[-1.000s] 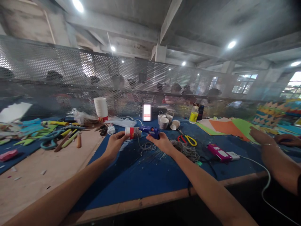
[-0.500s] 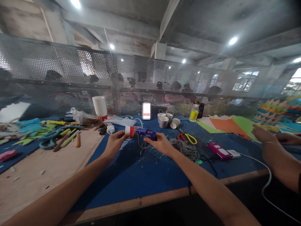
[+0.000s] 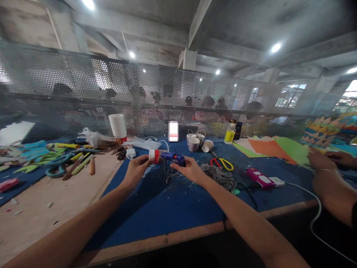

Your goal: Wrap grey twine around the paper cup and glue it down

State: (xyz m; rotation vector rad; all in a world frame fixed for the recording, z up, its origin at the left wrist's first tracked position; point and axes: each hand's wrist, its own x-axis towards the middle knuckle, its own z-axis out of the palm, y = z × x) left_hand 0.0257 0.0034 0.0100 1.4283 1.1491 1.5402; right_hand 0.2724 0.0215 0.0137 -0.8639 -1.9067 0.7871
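Observation:
My left hand (image 3: 138, 166) is closed round a small red-and-white paper cup (image 3: 154, 156), tipped on its side over the blue mat. In my right hand (image 3: 192, 169) is a blue glue gun (image 3: 173, 158), its front end close against the cup; whether the two touch I cannot tell. Below and to the right lies a heap of grey string (image 3: 220, 176). Several small cups wrapped in string with handles (image 3: 193, 143) stand behind it, and another cup (image 3: 207, 146) lies on its side. Scissors with red and yellow handles (image 3: 225, 163) rest by the string.
Left of the mat are a stack of white paper cups (image 3: 117, 126), blue-handled scissors (image 3: 57, 167) and cut foam scraps. At the right sit a magenta box (image 3: 259, 178) with a white cable, coloured paper (image 3: 273, 149) and another person's hands (image 3: 320, 160). A perforated screen (image 3: 167, 82) stands behind.
My hands, the cup and the glue gun hold nearly the same place. The other person's hands at the right have shifted slightly.

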